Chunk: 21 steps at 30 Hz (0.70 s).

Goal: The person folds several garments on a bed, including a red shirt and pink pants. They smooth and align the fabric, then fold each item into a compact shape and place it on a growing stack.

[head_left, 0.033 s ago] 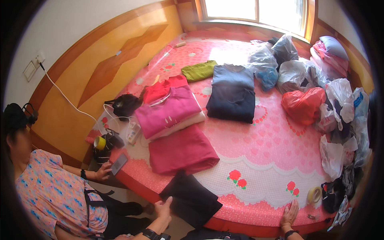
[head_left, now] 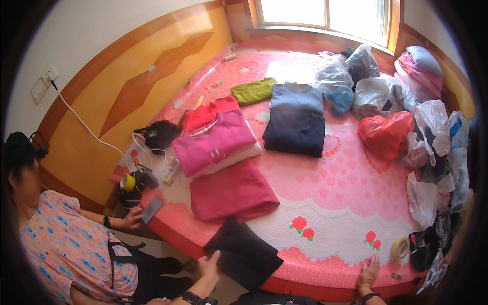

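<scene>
Left hand [head_left: 208, 267] is half curled at the near-left edge of the black cloth [head_left: 244, 254], thumb uppermost; whether it pinches the fabric or only rests against it, I cannot tell. Right hand [head_left: 368, 273] lies palm down and flat on the near edge of the bed [head_left: 330, 244], with nothing visible in its grasp. The black cloth lies between the two, closer to the left, and seems to overhang the edge a little. It looks flat and doubled over, though how complete its fold is I cannot judge. Near the right hand sits a tape roll [head_left: 394, 249]. Off to the left, a co-worker's hand [head_left: 133, 217] is beside a phone [head_left: 152, 209].

Farther in, several pieces look finished: a maroon garment [head_left: 231, 193] is folded just beyond the black cloth, then a pink top [head_left: 218, 145], a navy sweater [head_left: 294, 129] and a green cloth [head_left: 253, 91]. Along the right side, a red bag [head_left: 386, 133] and clear bags [head_left: 373, 99] are bunched and apparently full, so their contents look unsorted.

Both forearms enter from below: the left slants up and rightward, while the right shows little past the wrist, its fingers pointing away toward the window [head_left: 356, 20].
</scene>
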### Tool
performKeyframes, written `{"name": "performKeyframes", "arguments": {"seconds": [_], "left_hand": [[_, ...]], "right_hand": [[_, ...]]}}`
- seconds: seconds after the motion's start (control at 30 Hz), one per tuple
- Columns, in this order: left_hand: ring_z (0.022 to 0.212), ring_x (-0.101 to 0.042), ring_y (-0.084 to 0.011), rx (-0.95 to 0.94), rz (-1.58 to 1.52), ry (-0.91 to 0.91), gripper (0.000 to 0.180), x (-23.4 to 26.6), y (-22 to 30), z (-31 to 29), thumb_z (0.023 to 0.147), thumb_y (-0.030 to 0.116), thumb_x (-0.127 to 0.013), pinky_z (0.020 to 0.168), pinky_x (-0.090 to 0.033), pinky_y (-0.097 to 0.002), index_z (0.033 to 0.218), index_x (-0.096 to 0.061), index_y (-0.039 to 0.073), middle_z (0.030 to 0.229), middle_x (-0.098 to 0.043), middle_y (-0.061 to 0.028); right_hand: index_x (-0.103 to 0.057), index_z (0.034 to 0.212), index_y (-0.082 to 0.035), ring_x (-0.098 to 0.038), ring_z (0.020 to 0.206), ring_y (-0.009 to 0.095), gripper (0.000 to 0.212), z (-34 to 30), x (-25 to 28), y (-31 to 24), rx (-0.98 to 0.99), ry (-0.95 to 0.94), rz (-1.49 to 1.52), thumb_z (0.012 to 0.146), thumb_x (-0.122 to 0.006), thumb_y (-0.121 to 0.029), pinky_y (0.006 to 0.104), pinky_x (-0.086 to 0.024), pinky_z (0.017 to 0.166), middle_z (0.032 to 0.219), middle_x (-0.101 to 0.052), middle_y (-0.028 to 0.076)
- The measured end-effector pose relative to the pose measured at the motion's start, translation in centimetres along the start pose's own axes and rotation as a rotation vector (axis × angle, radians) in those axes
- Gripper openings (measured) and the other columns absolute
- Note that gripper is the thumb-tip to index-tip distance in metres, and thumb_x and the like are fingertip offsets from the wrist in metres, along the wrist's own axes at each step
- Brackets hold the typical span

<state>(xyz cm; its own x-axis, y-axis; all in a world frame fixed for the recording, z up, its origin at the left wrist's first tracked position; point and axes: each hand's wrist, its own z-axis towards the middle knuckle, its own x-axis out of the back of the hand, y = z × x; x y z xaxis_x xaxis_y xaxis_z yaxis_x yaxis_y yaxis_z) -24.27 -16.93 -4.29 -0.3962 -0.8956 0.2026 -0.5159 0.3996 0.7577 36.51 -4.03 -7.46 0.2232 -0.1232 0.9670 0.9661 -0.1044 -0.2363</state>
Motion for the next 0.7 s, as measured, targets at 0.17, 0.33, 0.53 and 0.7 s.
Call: {"name": "performKeyframes", "arguments": {"seconds": [0.17, 0.33, 0.53, 0.7], "left_hand": [[0.109, -0.062, -0.0213, -0.077, -0.277, -0.336, 0.065, -0.9, -0.9, -0.2, 0.081, 0.008, -0.087, 0.098, -0.053, -0.0345, 0.137, -0.054, 0.003, 0.123, -0.063, -0.0075], [0.109, -0.064, -0.0209, -0.122, -0.42, -0.44, 0.054, -0.1, 2.1, -3.5, 0.084, 0.003, -0.079, 0.098, -0.054, -0.0396, 0.134, -0.058, 0.005, 0.124, -0.065, -0.0074], [0.11, -0.067, -0.0282, -0.161, -0.467, -0.418, 0.044, 5.6, 9.8, -2.8, 0.086, 0.007, -0.068, 0.102, -0.054, -0.0448, 0.13, -0.062, 0.004, 0.121, -0.069, -0.0104], [0.109, -0.068, -0.0282, -0.008, -0.543, -0.441, 0.039, 11.3, 15.5, 6.4, 0.088, 0.009, -0.068, 0.101, -0.055, -0.0455, 0.126, -0.063, 0.002, 0.119, -0.069, -0.0109]], "right_hand": [[-0.044, 0.148, 0.001, -0.039, 0.144, 0.038, 0.059, 0.0, 0.0, 0.4, -0.005, -0.025, 0.02, 0.092, -0.055, -0.017, 0.048, -0.027, 0.123, 0.153, -0.045, 0.021], [-0.043, 0.149, 0.0, -0.039, 0.144, 0.038, 0.06, 0.0, -0.2, 0.6, 0.009, -0.009, 0.03, 0.092, -0.056, -0.015, 0.0477, -0.028, 0.122, 0.153, -0.045, 0.021], [-0.044, 0.149, -0.001, -0.039, 0.144, 0.038, 0.06, -0.1, -0.1, 0.6, -0.012, -0.029, 0.034, 0.091, -0.058, -0.01, 0.0468, -0.029, 0.122, 0.154, -0.044, 0.02], [-0.044, 0.149, -0.001, -0.039, 0.144, 0.038, 0.06, 0.0, 0.0, 0.3, -0.016, -0.027, 0.032, 0.091, -0.058, -0.011, 0.0469, -0.029, 0.122, 0.154, -0.044, 0.02]]}}
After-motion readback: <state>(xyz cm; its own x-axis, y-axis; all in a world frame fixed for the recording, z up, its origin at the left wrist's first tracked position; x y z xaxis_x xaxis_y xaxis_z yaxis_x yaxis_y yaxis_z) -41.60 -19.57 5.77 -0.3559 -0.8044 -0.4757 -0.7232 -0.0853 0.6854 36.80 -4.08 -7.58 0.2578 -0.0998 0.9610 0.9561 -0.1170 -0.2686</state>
